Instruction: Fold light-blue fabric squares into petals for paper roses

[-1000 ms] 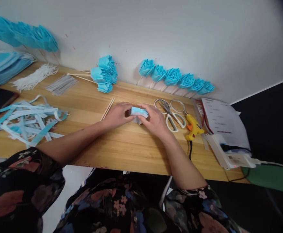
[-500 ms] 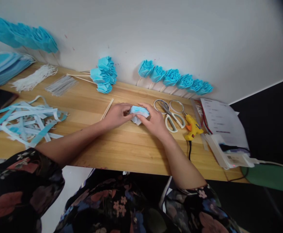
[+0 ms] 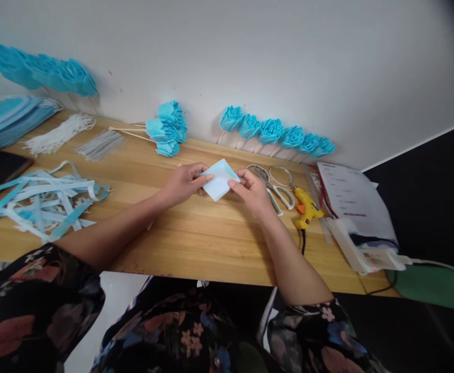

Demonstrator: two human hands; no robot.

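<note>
Between my hands is a small pale-blue square of face mask fabric point(image 3: 220, 182), turned like a diamond with its whitish side up. My left hand point(image 3: 186, 182) pinches its left corner, thumb on top. On the right corner, my right hand point(image 3: 251, 189) grips with thumb above and fingers beneath. The square is held just over the wooden table point(image 3: 196, 243). Close behind my right hand lie white-handled scissors point(image 3: 283, 197), partly covered by that hand.
Blue fabric flowers on sticks point(image 3: 270, 130) lean along the wall, with another bunch point(image 3: 167, 129) lying left of them. A yellow glue gun point(image 3: 307, 208) and power strip point(image 3: 361, 248) are at right. Cut strips point(image 3: 44, 199), ear loops point(image 3: 61, 133) and stacked masks point(image 3: 13, 122) lie left.
The fabric, bunched and folded before, is now spread flat as a diamond between my hands. My fingers have moved out to its side corners. The view has shifted slightly.
</note>
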